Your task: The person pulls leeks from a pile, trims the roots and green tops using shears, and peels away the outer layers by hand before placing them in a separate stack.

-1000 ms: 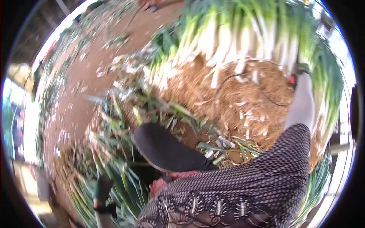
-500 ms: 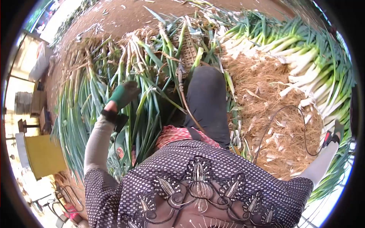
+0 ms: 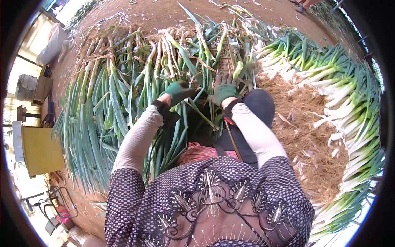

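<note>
My left hand point(image 3: 179, 92), in a green glove with dark fingers, is over the near side of a pile of untrimmed leeks point(image 3: 117, 96). Its fingers are curled together toward the right; what lies in them is hidden. Close by on the right is my right hand point(image 3: 225, 88), gloved alike, back upward, fingers stretched away from me and slightly apart. It lies over the spot where a thin hose point(image 3: 232, 140) runs up, and it covers the hose's end. A woven basket point(image 3: 226, 61) shows just beyond my fingers.
Peeled leeks point(image 3: 329, 96) with white stems lie in a curved row on the right, around a heap of brown roots and trimmings point(image 3: 304, 136). My dark-trousered knee point(image 3: 260, 105) is beside my right hand. A yellow box point(image 3: 43, 150) stands left; a person's foot point(image 3: 299, 8) shows at the back.
My right hand has come from the peeled leeks at far right to the middle. My left hand has moved right toward it. The camera view has shifted slightly.
</note>
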The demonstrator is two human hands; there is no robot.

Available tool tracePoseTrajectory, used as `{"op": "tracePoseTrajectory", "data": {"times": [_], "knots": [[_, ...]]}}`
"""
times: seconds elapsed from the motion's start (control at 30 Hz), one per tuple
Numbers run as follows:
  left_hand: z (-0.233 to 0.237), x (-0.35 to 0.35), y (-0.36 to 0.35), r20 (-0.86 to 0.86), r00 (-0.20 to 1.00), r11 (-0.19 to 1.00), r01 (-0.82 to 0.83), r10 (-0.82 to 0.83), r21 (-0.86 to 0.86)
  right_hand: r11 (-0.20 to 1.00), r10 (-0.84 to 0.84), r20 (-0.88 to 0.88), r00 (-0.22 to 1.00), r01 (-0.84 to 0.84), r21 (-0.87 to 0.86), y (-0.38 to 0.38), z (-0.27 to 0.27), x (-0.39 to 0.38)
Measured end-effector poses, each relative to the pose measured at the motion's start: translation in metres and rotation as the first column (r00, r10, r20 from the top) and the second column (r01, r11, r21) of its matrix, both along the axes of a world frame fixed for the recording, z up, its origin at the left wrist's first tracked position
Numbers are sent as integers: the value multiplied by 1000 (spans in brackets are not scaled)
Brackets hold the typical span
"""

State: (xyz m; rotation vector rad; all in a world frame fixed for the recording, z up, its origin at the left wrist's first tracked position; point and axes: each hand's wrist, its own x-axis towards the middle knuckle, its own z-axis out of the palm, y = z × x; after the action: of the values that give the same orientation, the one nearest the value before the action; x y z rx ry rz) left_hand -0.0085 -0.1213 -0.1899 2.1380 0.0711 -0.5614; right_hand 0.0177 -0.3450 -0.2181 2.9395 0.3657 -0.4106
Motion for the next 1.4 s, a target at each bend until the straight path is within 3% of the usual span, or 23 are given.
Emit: {"op": "tracePoseTrajectory", "data": {"times": [0.07, 0.1, 0.17, 0.23, 0.3, 0.37, 0.47, 0.57, 0.63, 0.67, 0.7, 0.77, 0.8, 0.83, 0.9, 0.97, 1.0, 1.03, 1.1, 1.13, 1.27, 1.37, 1.4], "knots": [[12, 20, -5, -15, 999, 999, -28, 28, 19, 994, -110, -53, 992, 109, -15, 7, -41, 14], [-8, 35, -2, 30, 998, 996, -62, 60, 64, 988, -154, -93, 984, 152, -27, 3, -63, 22], [-32, 65, -8, 5, 990, 989, -144, 144, -39, 949, -313, 79, 947, 309, 56, 5, -88, 26], [-47, 95, -24, 106, 980, 983, -176, 170, 49, 937, -349, 36, 936, 348, 26, 5, -92, 33], [-64, 120, -45, 251, 936, 949, -285, 246, 132, 955, -289, 102, 952, 294, -32, 4, -93, 27], [-98, 154, -60, 176, 926, 933, -351, 334, 75, 968, -213, 69, 975, 220, -120, 3, -83, 23], [-111, 178, -79, 83, 929, 907, -369, 360, 203, 971, -166, -40, 985, 157, -178, 0, -81, 19], [-109, 187, -95, -7, 922, 854, -356, 387, 380, 954, -217, 94, 972, 232, -188, 1, -100, 20], [-118, 192, -90, -14, 949, 836, -272, 316, 476, 957, -252, 80, 964, 261, -128, -1, -102, 22], [-129, 198, -78, -105, 948, 891, -241, 301, 386, 956, -285, 3, 958, 285, -68, -2, -87, 25], [-149, 197, -74, 14, 937, 874, -332, 350, 355, 950, -311, -73, 948, 311, -4, -1, -57, 30], [-181, 196, -45, -71, 932, 934, -358, 356, -12, 916, -346, -185, 920, 374, 143, 0, -22, 40], [-169, 184, -37, -100, 911, 888, -412, 400, -204, 886, -359, -224, 906, 407, 222, -2, -13, 43], [-139, 162, -33, -249, 876, 777, -482, 414, -404, 849, -366, -266, 892, 437, 297, -4, -8, 43], [-110, 126, -19, -439, 864, 676, -478, 247, -560, 748, -263, -293, 919, 386, 540, -5, 0, 34], [-101, 84, -29, -400, 876, 687, -465, 268, -559, 623, -151, -403, 902, 404, 670, 1, 10, 25], [-127, 67, -29, -411, 880, 652, -459, 239, -603, 621, -167, -377, 911, 394, 677, 7, 7, 16], [-101, 50, -32, -423, 878, 657, -456, 223, -601, 608, -131, -342, 930, 348, 714, 7, 7, 6], [-130, 29, -39, -394, 873, 733, -465, 287, -496, 574, -71, -266, 961, 257, 778, 6, 10, -18], [-154, 20, -38, -285, 920, 752, -386, 270, -534, 542, -25, -243, 970, 217, 812, 5, 12, -34], [-103, 1, -45, -37, 938, 880, -338, 346, -333, 684, 39, -214, 976, 130, 718, -7, 10, -82], [-76, -22, -53, -108, 963, 880, -270, 248, -391, 667, -57, -215, 975, 198, 719, -11, 17, -79], [-137, -29, -57, -102, 964, 891, -266, 246, -368, 675, -82, -243, 967, 233, 700, -9, 21, -73]]}}
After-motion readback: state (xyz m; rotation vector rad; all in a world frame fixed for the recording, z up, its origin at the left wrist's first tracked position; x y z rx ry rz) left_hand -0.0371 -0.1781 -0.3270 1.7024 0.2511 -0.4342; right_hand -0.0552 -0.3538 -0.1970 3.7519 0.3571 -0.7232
